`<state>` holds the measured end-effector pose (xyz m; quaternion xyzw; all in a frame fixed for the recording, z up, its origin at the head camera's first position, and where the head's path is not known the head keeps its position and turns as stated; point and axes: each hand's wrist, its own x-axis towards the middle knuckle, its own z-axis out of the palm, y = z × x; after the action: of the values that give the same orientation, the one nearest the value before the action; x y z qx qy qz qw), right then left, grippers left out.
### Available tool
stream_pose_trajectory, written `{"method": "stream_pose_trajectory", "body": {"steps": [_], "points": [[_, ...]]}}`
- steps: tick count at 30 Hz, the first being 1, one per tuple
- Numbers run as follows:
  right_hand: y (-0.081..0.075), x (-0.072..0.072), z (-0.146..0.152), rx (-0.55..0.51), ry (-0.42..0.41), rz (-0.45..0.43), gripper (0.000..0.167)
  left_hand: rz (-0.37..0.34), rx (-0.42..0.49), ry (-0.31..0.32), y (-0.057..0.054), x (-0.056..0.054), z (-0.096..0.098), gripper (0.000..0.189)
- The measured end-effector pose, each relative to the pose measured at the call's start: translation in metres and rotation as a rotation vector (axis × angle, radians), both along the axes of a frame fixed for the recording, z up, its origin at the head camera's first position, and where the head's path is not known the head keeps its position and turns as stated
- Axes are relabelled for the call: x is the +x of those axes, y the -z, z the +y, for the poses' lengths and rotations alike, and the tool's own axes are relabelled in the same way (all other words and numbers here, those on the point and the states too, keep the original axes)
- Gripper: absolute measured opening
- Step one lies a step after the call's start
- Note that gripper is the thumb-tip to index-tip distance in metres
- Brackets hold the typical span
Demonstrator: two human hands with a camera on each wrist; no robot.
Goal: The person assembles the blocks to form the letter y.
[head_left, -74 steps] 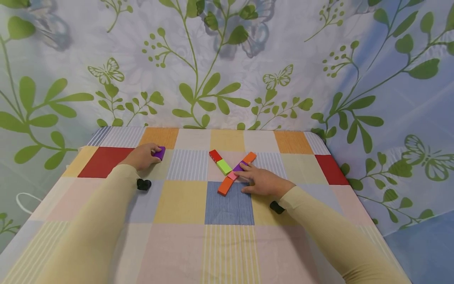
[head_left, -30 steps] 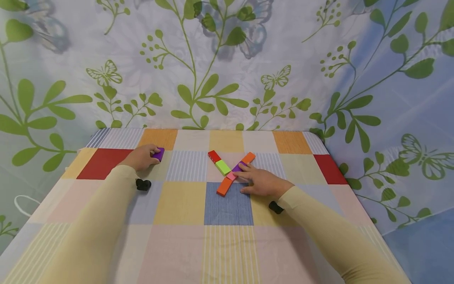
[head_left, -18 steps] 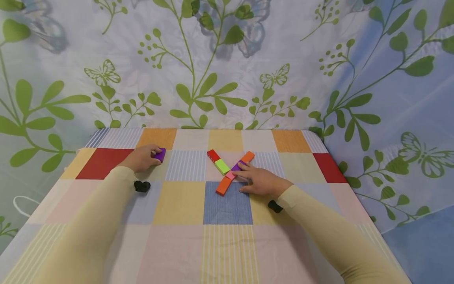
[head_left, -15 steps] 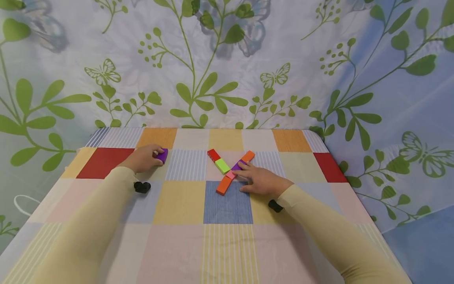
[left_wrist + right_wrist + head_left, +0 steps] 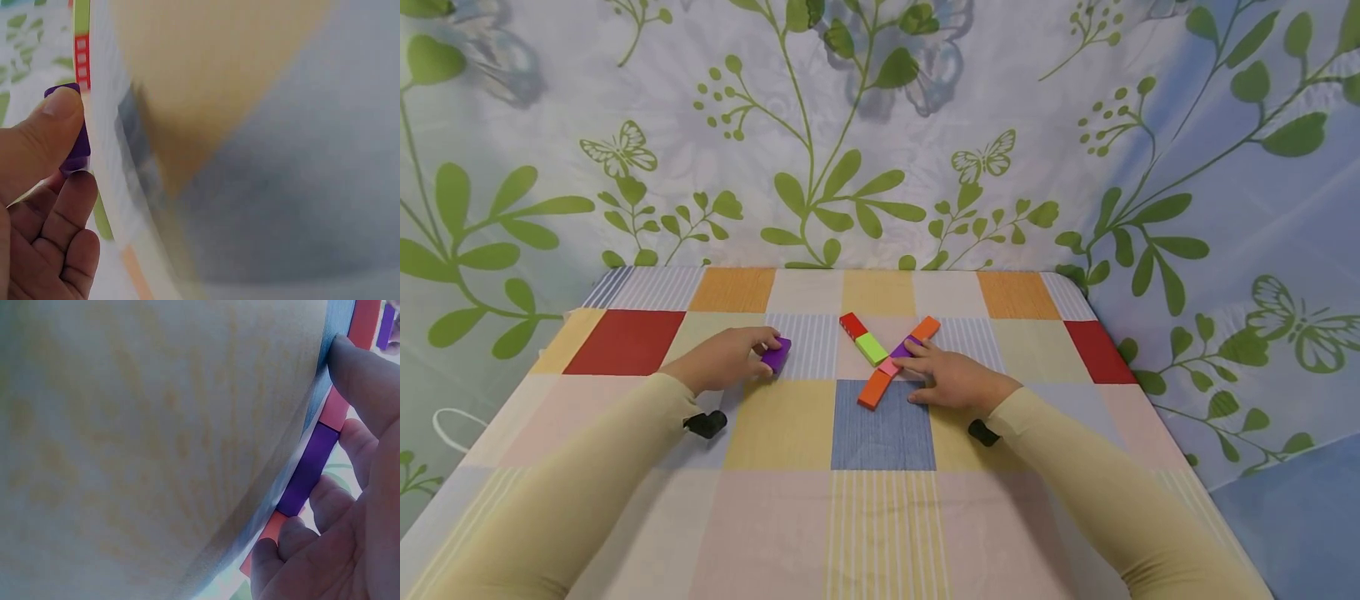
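My left hand (image 5: 726, 360) pinches a purple rectangular block (image 5: 777, 357) between thumb and fingers, left of a Y-shaped layout of blocks. In the left wrist view the thumb (image 5: 47, 128) presses that block's face. One slanting line holds an orange block (image 5: 928, 326), a second purple block (image 5: 906, 346), a pink block (image 5: 888, 367) and another orange block (image 5: 874, 389). A green block (image 5: 871, 349) and a red block (image 5: 852, 325) with white marks form the other branch. My right hand (image 5: 958, 382) rests its fingertips along the slanting line, partly covering the purple block there.
A patchwork cloth (image 5: 775, 517) covers the table. Behind it hangs a leaf-patterned curtain (image 5: 700, 50). Black wrist devices (image 5: 706, 424) sit under both forearms. A white loop (image 5: 458, 427) shows beyond the table's left edge.
My left hand has slid right and slightly nearer with the purple block, from the pale green patch to the striped one. The right hand and the laid-out blocks have stayed put.
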<state>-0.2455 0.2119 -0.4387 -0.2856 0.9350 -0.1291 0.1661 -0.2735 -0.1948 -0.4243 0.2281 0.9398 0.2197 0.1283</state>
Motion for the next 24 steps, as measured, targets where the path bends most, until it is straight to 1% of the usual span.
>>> {"method": "stream_pose_trajectory", "body": {"steps": [4, 8, 12, 14, 16, 20, 24], "points": [[0.0, 0.001, 0.0, -0.005, 0.009, -0.006, 0.076, -0.012, -0.001, 0.04, 0.001, 0.013, 0.011, 0.05], [0.0, 0.001, 0.0, -0.007, 0.012, -0.004, 0.076, -0.048, 0.013, 0.064, 0.0, 0.026, 0.023, 0.046], [0.002, 0.001, 0.0, -0.004, 0.013, 0.001, 0.076, -0.067, 0.008, 0.099, 0.001, 0.037, 0.033, 0.044], [0.002, 0.0, 0.0, 0.0, 0.014, 0.002, 0.076, -0.072, 0.01, 0.125, 0.002, 0.042, 0.038, 0.042], [0.003, 0.0, 0.0, 0.004, 0.016, 0.004, 0.077, -0.06, 0.01, 0.161, 0.002, 0.047, 0.043, 0.04], [0.004, -0.001, 0.0, 0.013, 0.021, 0.0, 0.077, -0.054, 0.033, 0.216, 0.002, 0.056, 0.052, 0.036], [0.005, -0.001, 0.0, 0.013, 0.015, 0.008, 0.077, -0.073, 0.052, 0.251, 0.002, 0.064, 0.061, 0.034]]}}
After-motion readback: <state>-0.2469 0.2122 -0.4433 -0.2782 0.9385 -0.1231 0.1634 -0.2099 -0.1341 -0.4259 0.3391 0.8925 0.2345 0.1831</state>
